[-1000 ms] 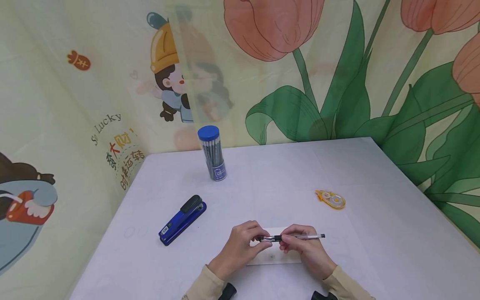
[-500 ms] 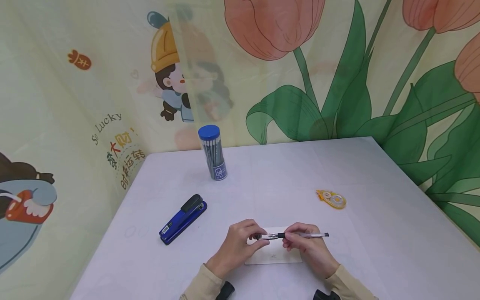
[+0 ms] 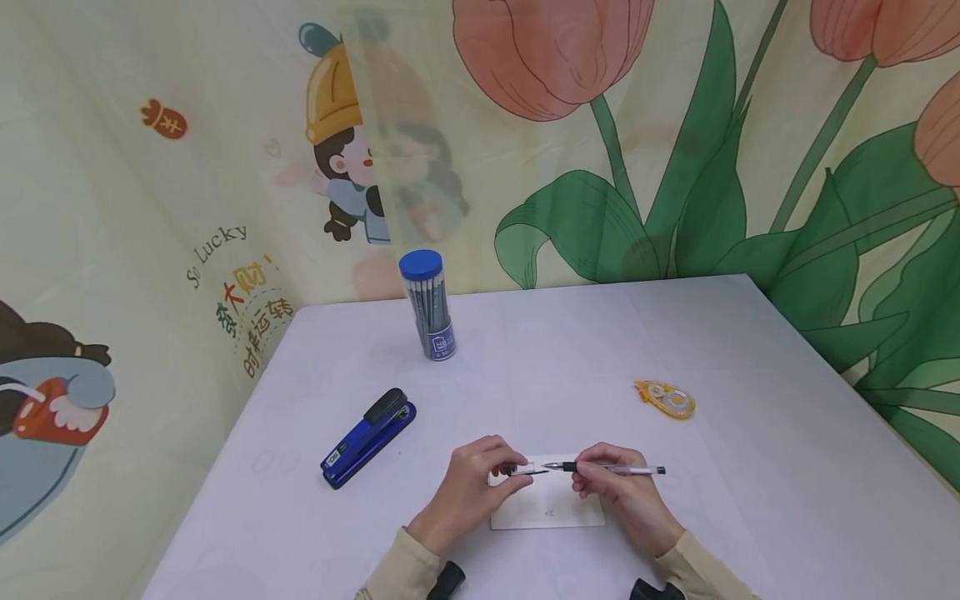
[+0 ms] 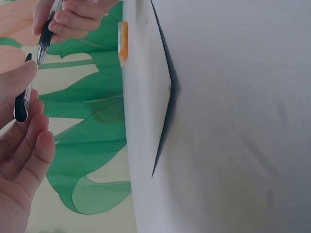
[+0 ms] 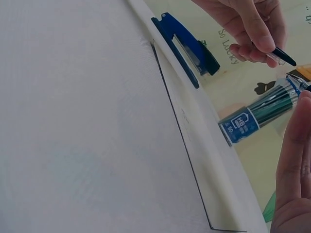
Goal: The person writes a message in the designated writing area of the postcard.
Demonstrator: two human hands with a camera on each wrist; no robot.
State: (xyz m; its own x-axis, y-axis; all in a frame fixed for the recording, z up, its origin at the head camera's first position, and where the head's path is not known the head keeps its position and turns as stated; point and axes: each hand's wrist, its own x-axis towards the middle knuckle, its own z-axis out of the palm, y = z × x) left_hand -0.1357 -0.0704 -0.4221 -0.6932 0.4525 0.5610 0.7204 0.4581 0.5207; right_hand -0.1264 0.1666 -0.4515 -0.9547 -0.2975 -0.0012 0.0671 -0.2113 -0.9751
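My right hand grips a gel pen by its black grip, its bare metal tip pointing left. Between thumb and fingertips, my left hand pinches the pen cap, clear with a black end and clip. A small gap separates tip and cap in the head view; the tip lies close to the cap's clip in the left wrist view. Below both hands a cream notebook lies flat on the table, with a small mark near its front edge.
A blue stapler lies to the left. Behind it stands a blue-lidded tub of pencils. A yellow correction tape lies at the right on the white table. A printed curtain hangs behind.
The pen has come out of its cap: the right hand has drawn it rightward while the left hand, holding the cap, has shifted slightly left.
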